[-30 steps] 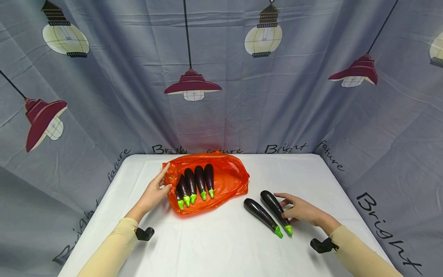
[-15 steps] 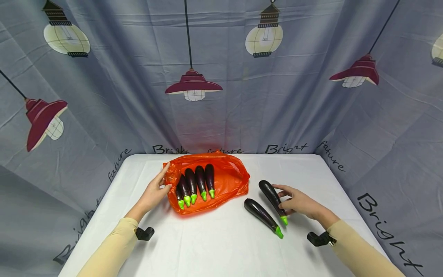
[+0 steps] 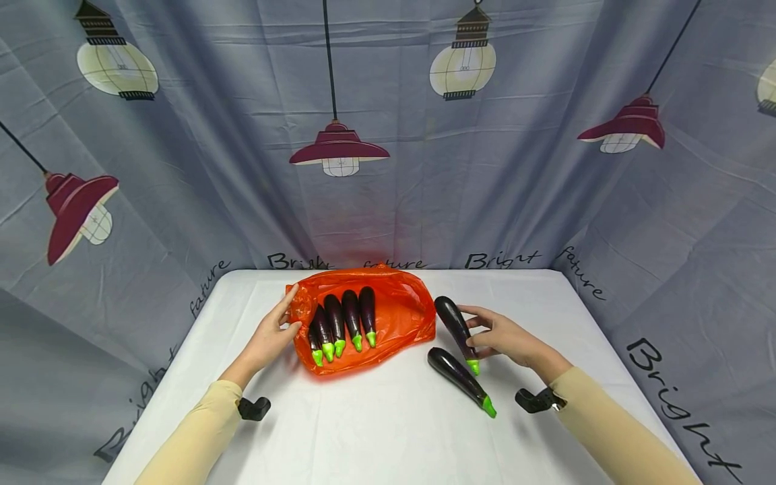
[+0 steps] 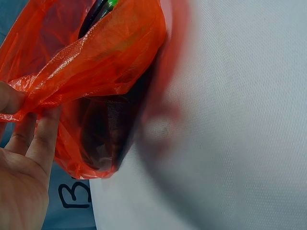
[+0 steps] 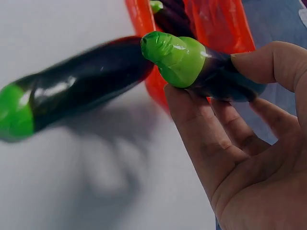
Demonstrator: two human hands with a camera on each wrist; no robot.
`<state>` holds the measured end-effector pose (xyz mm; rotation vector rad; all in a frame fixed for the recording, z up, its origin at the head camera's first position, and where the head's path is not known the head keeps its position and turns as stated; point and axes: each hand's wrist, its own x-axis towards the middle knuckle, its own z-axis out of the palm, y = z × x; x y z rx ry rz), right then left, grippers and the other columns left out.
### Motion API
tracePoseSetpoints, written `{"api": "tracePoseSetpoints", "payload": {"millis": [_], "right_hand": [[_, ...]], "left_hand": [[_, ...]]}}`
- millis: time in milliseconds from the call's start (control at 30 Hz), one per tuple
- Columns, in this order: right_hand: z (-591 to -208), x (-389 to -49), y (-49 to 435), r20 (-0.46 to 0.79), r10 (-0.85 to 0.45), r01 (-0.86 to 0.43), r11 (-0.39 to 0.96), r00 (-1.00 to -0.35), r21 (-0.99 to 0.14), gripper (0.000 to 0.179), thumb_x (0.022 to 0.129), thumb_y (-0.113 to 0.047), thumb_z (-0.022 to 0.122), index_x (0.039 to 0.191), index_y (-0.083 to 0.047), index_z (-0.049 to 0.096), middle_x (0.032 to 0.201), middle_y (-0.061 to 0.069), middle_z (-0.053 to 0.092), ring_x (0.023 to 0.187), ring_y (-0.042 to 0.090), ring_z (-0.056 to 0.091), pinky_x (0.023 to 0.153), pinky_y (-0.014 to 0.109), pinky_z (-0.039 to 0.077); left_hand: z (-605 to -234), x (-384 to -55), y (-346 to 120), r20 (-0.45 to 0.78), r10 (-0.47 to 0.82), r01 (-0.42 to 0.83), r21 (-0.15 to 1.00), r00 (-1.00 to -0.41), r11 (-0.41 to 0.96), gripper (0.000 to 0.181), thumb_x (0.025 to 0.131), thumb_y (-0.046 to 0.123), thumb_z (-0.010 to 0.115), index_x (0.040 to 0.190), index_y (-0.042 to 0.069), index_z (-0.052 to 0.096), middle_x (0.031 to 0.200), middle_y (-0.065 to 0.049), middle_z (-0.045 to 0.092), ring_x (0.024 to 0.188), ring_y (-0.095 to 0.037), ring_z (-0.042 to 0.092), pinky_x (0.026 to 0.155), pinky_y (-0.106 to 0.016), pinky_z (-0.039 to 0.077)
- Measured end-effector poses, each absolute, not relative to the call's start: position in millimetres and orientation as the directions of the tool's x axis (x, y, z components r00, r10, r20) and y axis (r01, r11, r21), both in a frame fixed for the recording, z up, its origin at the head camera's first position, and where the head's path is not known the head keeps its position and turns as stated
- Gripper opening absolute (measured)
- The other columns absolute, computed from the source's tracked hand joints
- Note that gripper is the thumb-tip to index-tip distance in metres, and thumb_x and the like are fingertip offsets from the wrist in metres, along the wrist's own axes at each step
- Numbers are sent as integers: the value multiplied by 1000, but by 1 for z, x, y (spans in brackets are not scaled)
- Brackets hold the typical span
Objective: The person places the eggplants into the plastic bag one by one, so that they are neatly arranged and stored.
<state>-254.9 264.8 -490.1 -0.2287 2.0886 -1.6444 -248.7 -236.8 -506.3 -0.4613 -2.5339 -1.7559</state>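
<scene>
My right hand (image 3: pixel 506 340) holds a dark purple eggplant (image 3: pixel 451 320) between thumb and fingers. In the right wrist view its green stem end (image 5: pixel 180 60) faces the camera. The far tip of this eggplant is at the right rim of the red plastic bag (image 3: pixel 400 316). Pinching the bag's left edge is my left hand (image 3: pixel 269 340), thumb over the film in the left wrist view. Several eggplants (image 3: pixel 350 316) lie side by side in the bag, green ends toward me. Another eggplant (image 3: pixel 457 377) rests on the table just below the held one.
A white table (image 3: pixel 364 431) carries everything. Behind it hangs a grey-blue curtain (image 3: pixel 394 215) printed with lamps and lettering. Black camera mounts sit on both wrists, such as the right mount (image 3: pixel 536 401).
My right hand has lifted the eggplant from beside the other one and carried it leftward and away from me to the bag's right rim. My left hand and the bag have stayed put.
</scene>
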Motion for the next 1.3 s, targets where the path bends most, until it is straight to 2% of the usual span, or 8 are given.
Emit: {"api": "tracePoseSetpoints", "payload": {"millis": [300, 833, 1133, 1300], "right_hand": [[-483, -264, 240, -251, -449, 148, 252, -858, -956, 81, 88, -2, 73, 159, -15, 37, 135, 25, 50, 97, 32, 70, 82, 50, 59], [-485, -280, 200, -235, -497, 161, 187, -836, -969, 79, 87, 2, 70, 158, -15, 40, 139, 26, 48, 100, 33, 69, 81, 51, 59], [-493, -288, 181, -245, -481, 167, 198, -842, -966, 81, 86, -1, 70, 159, -15, 38, 137, 24, 51, 94, 28, 66, 83, 51, 59], [-498, -291, 169, -249, -445, 187, 180, -860, -966, 80, 85, -2, 72, 158, -15, 40, 135, 23, 52, 93, 27, 67, 79, 49, 60]], "left_hand": [[-505, -248, -236, 180, 227, 248, 915, -957, 319, 81, 100, -5, 55, 165, 28, 21, 167, -19, 19, 137, -44, 46, 93, -35, 54], [-505, -250, -236, 187, 220, 253, 909, -957, 331, 83, 99, -7, 54, 165, 30, 21, 169, -16, 13, 131, -43, 52, 90, -30, 54], [-504, -248, -237, 190, 225, 259, 906, -956, 335, 82, 100, -4, 56, 165, 29, 19, 169, -18, 12, 132, -43, 51, 92, -32, 54], [-504, -249, -236, 188, 226, 258, 906, -956, 335, 82, 100, -5, 56, 165, 30, 20, 169, -16, 13, 131, -43, 52, 91, -33, 55]]}}
